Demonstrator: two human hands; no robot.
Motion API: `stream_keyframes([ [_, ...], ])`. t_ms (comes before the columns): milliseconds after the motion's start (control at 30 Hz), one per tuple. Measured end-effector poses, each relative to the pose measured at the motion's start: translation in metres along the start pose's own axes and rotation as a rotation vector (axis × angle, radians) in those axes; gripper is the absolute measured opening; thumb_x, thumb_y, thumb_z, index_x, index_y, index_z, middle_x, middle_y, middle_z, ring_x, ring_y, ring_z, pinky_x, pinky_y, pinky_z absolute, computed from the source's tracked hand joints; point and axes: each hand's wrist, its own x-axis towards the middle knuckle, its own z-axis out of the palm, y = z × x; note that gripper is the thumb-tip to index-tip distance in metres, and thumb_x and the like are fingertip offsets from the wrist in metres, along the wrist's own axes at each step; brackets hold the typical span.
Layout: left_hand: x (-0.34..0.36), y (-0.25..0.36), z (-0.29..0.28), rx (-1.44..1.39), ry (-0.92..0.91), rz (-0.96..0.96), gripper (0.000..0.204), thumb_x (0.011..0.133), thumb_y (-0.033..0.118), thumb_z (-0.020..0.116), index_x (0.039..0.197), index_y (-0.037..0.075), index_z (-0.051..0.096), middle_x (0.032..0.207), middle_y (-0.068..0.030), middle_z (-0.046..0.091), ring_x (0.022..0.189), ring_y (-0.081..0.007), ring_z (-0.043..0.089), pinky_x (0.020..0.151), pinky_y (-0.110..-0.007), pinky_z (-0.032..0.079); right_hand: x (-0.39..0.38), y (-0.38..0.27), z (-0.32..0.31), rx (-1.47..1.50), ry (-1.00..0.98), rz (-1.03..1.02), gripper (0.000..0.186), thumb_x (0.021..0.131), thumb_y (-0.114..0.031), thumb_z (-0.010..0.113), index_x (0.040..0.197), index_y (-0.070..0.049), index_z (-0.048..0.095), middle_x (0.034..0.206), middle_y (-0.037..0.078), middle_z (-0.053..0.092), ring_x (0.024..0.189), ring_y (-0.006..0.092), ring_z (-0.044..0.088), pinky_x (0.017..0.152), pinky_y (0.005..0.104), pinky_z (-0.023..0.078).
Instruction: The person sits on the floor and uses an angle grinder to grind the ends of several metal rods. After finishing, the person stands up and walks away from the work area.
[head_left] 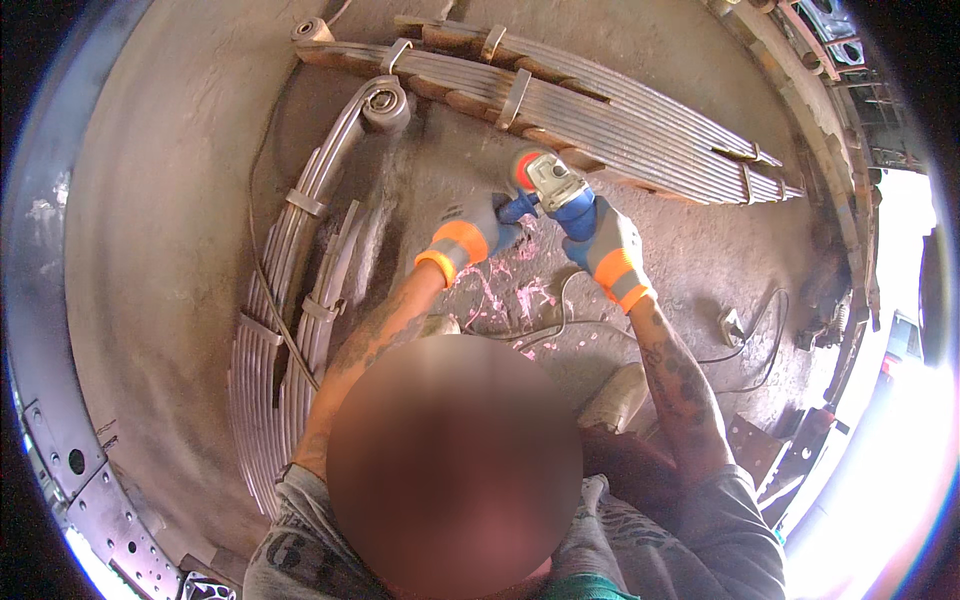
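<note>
A blue and grey angle grinder with a red-orange disc is held up in front of me in both hands. My left hand, in a grey glove with an orange cuff, is closed round its blue side handle. The matching glove covers my right hand, which grips the blue body from behind. Just beyond the disc lies a stack of leaf springs, bound with metal clips. Whether the disc touches the steel cannot be told. Another leaf spring pack with a rolled eye lies to the left.
A dark cable runs over the floor below the grinder to a plug or socket at the right. Another cable crosses the left spring pack. Pink flakes dot the concrete. Perforated steel rails stand at lower left.
</note>
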Motion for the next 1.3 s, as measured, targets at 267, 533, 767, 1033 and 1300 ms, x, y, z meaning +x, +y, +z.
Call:
stream_keyframes([
  [267,0.0,-0.017,-0.002,-0.095,0.071,0.053,0.032,0.083,0.035,0.074,0.102,0.009,0.076,0.094,-0.023,0.075,0.087,-0.0402,0.072,0.081,-0.048,0.055,-0.007,-0.023,-0.005,0.074,-0.003,0.01,0.048,0.069,-0.03,0.079,0.112,-0.01,0.068,0.101,0.02,0.075,0.097,0.0407,0.072,0.086,0.0476,0.057],
  [533,0.002,0.142,-0.088,0.91,-0.071,0.182,0.03,0.085,0.028,0.073,0.111,0.015,0.076,0.102,-0.0152,0.077,0.097,-0.0349,0.074,0.088,-0.046,0.057,-0.028,-0.014,0.079,0.955,0.149,0.264,0.042,0.066,-0.016,0.085,0.1,0.0,0.067,0.082,0.006,0.071,0.068,0.0156,0.066,0.063,0.0341,0.055],
  [767,0.01,0.207,-0.065,1.383,-0.109,0.588,0.016,0.088,0.019,0.067,0.096,0.01,0.078,0.09,-0.0122,0.076,0.081,-0.029,0.076,0.071,-0.042,0.059,-0.043,-0.066,0.107,1.628,0.256,0.441,0.032,0.067,-0.015,0.084,0.091,-0.003,0.066,0.078,0.004,0.068,0.061,0.0138,0.063,0.057,0.0321,0.054],
  [1033,0.001,0.253,-0.068,1.634,-0.04,0.67,0.016,0.089,0.017,0.062,0.09,0.012,0.077,0.078,-0.0096,0.074,0.074,-0.0265,0.075,0.066,-0.04,0.057,-0.024,-0.083,0.077,1.834,0.224,0.345,0.028,0.072,-0.014,0.081,0.095,-0.004,0.067,0.083,0.004,0.07,0.07,0.0139,0.067,0.063,0.0331,0.056],
  [1300,-0.011,0.231,-0.037,1.768,-0.273,0.326,0.018,0.09,0.02,0.063,0.094,0.013,0.08,0.088,-0.0098,0.078,0.081,-0.0264,0.077,0.067,-0.043,0.058,-0.05,-0.112,0.135,2.054,0.309,0.382,0.034,0.071,-0.014,0.082,0.1,-0.004,0.067,0.085,0.003,0.068,0.065,0.0137,0.063,0.055,0.0315,0.055],
])
